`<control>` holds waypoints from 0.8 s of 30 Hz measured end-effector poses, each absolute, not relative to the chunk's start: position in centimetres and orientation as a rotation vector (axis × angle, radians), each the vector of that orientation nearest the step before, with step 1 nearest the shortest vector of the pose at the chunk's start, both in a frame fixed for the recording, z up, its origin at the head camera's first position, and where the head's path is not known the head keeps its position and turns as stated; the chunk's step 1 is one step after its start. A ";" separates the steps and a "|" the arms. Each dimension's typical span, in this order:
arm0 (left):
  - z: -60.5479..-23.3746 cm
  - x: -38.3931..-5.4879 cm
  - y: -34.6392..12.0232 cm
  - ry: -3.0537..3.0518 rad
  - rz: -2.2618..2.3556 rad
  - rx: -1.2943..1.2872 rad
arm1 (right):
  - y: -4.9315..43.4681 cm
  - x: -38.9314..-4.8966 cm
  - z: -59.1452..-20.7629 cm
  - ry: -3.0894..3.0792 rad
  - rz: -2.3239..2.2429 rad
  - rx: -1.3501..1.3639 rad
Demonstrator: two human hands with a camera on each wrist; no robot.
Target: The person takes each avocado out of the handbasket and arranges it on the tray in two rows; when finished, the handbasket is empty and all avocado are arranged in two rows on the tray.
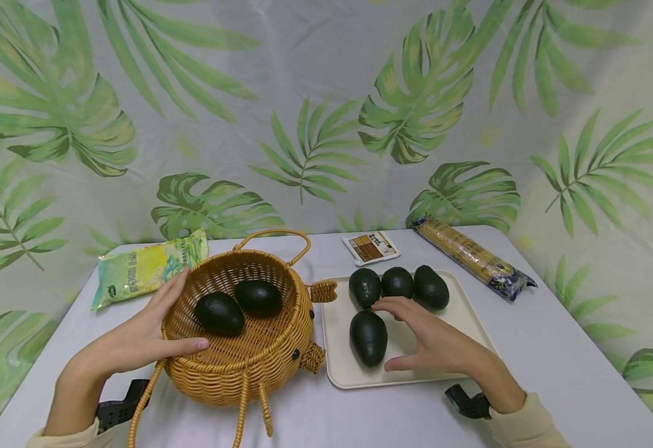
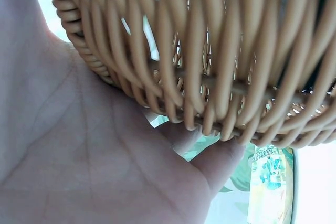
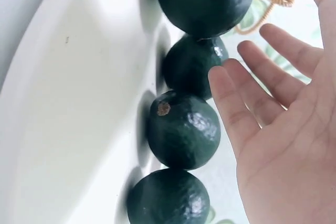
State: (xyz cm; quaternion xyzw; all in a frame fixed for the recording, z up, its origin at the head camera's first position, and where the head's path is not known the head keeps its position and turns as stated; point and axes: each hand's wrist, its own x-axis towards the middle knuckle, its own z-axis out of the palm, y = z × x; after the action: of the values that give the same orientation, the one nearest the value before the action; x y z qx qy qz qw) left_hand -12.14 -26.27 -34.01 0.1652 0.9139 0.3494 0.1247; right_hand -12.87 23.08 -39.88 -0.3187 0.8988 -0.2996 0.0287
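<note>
My left hand steadies the wicker basket at its left side, thumb over the rim and fingers along the outside. In the left wrist view the palm lies close to the weave. Two dark green avocados lie inside the basket. To the right, my right hand hovers over the cream tray, fingers spread and nothing gripped. Its fingers and thumb reach around the right side of a single avocado. Behind that one, three more avocados sit in a row.
A green and yellow packet lies behind the basket on the left. At the back are a small brown and white sachet and a long pack of noodles. The basket's handle arches up behind; thin wicker legs stick out in front.
</note>
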 end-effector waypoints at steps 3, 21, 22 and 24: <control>-34.0 -12.1 -26.3 2.664 1.022 0.488 | 23.1 -12.9 -39.7 2.782 -0.933 -1.000; -34.2 -12.2 -26.2 2.688 1.017 0.508 | 21.0 -13.9 -35.4 2.820 -0.993 -1.147; -34.1 -12.2 -26.2 2.688 1.017 0.509 | 20.7 -14.0 -35.1 2.812 -1.002 -1.160; -34.1 -12.2 -26.2 2.687 1.019 0.511 | 20.2 -14.2 -34.4 2.809 -1.006 -1.181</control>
State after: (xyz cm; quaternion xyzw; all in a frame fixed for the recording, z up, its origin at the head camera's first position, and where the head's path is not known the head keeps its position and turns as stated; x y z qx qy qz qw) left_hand -12.21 -26.21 -34.10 0.1738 0.9150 0.3468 0.1110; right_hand -14.23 20.19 -34.43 -0.3677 0.8749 -0.3132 -0.0338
